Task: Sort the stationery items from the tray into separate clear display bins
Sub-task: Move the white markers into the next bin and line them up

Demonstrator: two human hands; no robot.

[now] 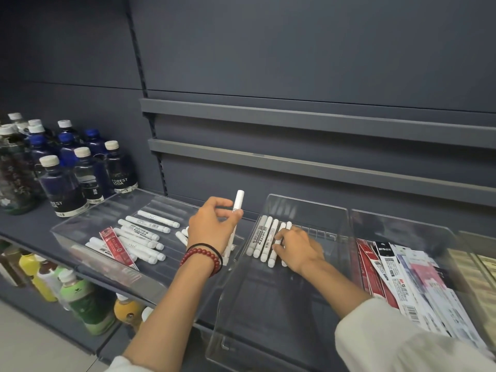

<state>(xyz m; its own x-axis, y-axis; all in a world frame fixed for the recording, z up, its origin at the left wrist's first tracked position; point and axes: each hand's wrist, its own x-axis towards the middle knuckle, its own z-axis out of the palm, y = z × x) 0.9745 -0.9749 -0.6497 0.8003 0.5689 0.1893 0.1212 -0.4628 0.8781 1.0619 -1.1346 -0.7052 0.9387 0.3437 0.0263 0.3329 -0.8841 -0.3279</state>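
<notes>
White marker [238, 201] upright in the left hand [212, 224], clear bin [268, 304] just to its right.
It is pinched near vertical; right hand [298, 251] lies bent-fingered on the marker row [264, 237] in that bin, gripping or pressing I cannot tell; tray [128, 202] at left holds more.

I'm in a shop: grey slotted shelving [295, 55] behind the clear tray [150, 276], bottled drinks [63, 186] ranked left of it, more bottles [80, 299] below.
</notes>
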